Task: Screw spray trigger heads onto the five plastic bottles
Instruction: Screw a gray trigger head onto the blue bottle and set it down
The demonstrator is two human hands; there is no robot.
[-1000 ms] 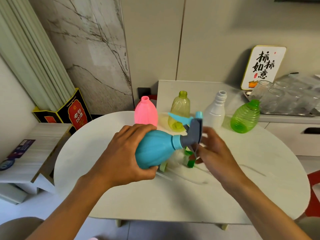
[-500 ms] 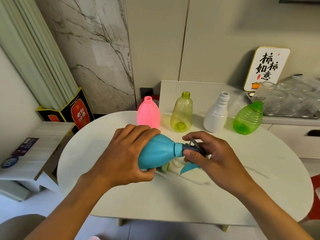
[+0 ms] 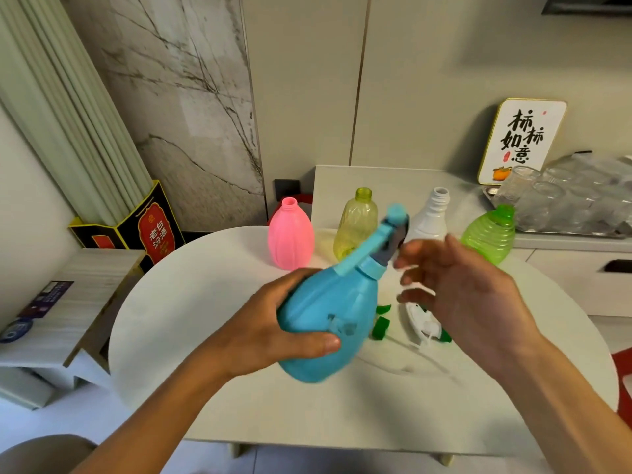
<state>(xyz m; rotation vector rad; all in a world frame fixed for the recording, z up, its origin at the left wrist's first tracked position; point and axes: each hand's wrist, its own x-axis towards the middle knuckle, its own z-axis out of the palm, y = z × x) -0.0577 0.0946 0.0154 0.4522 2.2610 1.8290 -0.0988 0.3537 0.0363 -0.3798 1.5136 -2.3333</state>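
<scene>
Left grip (image 3: 273,333) wraps blue bottle (image 3: 328,323), tilted above surface (image 3: 191,302), trigger head (image 3: 386,237) on its neck. Right grip (image 3: 461,295) open, empty, fingers spread just beside head, blurred. 4 uncapped bottles: pink (image 3: 290,241), yellow (image 3: 355,224), white (image 3: 431,217), green (image 3: 489,237) stand beyond grips. Loose heads (image 3: 420,323) lie below right grip.

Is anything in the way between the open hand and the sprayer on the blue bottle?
No. The right hand is open beside the spray trigger head on the blue bottle, with only air between them.
</scene>
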